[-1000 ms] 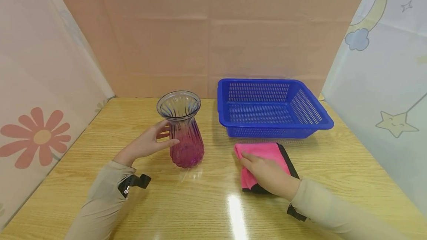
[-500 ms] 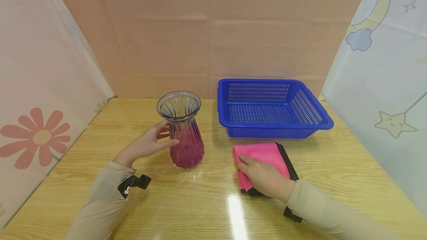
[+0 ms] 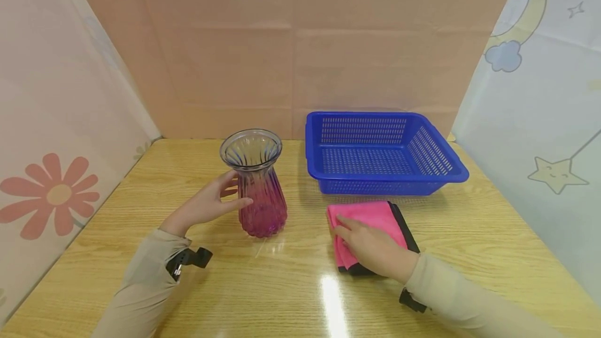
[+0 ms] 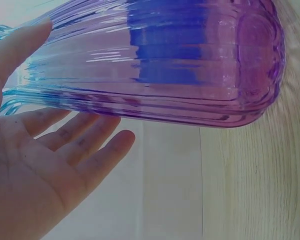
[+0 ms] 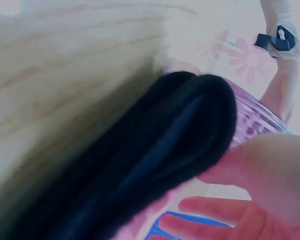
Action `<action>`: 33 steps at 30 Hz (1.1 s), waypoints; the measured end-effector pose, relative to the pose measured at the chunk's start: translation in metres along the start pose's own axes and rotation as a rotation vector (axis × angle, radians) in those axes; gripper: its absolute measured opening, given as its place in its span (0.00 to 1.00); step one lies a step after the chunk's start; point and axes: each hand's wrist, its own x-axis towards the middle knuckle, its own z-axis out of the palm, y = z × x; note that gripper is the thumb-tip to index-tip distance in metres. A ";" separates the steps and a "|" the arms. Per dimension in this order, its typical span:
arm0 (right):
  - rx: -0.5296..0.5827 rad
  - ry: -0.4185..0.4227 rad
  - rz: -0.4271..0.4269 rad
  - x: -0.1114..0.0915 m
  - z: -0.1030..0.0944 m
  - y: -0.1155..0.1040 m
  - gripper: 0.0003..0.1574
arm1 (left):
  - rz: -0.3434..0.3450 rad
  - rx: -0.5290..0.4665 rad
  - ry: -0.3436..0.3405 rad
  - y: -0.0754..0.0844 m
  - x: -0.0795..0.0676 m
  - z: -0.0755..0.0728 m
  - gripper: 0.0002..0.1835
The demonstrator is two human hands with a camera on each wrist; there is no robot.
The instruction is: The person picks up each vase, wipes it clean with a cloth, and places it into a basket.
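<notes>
A tall ribbed glass vase [image 3: 263, 197], clear grey at its flared rim and pink-purple below, stands upright on the wooden table. My left hand [image 3: 206, 203] touches its left side with spread, nearly straight fingers; the thumb lies across the front. In the left wrist view these fingers [image 4: 92, 142] lie along the ribbed glass, the smallest one apart from it. A folded pink cloth [image 3: 375, 214] with black edging lies flat to the right. My right hand [image 3: 371, 246] rests on it, fingers mostly extended. The black edge [image 5: 155, 145] fills much of the right wrist view and hides part of the thumb.
Behind the cloth sits a blue perforated plastic basket [image 3: 375, 184]. An orange-brown backdrop [image 3: 291, 67] closes off the far side. Printed white sheets [image 3: 540, 108] hang at both sides of the table [image 3: 263, 296].
Between one second and half a second ago, my right hand and the cloth's left edge shifted slightly left and the fingers loosened. The left hand and vase have stayed put.
</notes>
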 end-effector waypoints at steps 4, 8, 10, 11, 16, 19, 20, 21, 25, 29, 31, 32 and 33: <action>0.017 0.054 -0.005 0.000 -0.009 0.004 0.16 | -0.006 0.006 0.007 0.003 0.000 0.001 0.40; 0.000 0.104 0.027 -0.001 -0.020 0.008 0.18 | 0.007 0.023 0.020 0.004 0.000 0.002 0.42; -0.001 0.125 0.052 -0.001 -0.025 0.011 0.21 | 0.014 0.029 0.026 0.004 0.000 0.003 0.44; -0.008 0.138 0.065 -0.001 -0.028 0.012 0.22 | 0.017 0.035 0.030 0.005 0.000 0.003 0.45; -0.011 0.192 0.136 -0.002 -0.041 0.022 0.26 | 0.006 0.039 0.040 0.006 0.000 0.007 0.50; -0.020 0.215 0.181 -0.004 -0.050 0.030 0.28 | -0.010 0.040 0.041 0.007 -0.001 0.009 0.52; -0.025 0.227 0.193 -0.005 -0.053 0.033 0.28 | -0.013 0.045 0.040 0.007 -0.001 0.010 0.53; -0.030 0.236 0.206 -0.006 -0.056 0.037 0.29 | -0.017 0.048 0.042 0.007 -0.001 0.010 0.53; -0.063 0.300 0.247 -0.009 -0.062 0.052 0.30 | -0.024 0.065 0.043 0.005 -0.001 0.011 0.54; -0.059 0.347 0.270 -0.013 -0.062 0.069 0.29 | -0.018 0.067 0.050 0.002 0.000 0.012 0.54; -0.044 0.352 0.284 -0.016 -0.062 0.077 0.29 | -0.015 0.059 0.055 0.001 0.000 0.013 0.53; -0.041 0.352 0.289 -0.017 -0.061 0.080 0.29 | -0.012 0.052 0.058 0.001 0.000 0.014 0.53; -0.043 0.349 0.297 -0.018 -0.060 0.083 0.29 | -0.012 0.043 0.062 0.000 0.000 0.015 0.53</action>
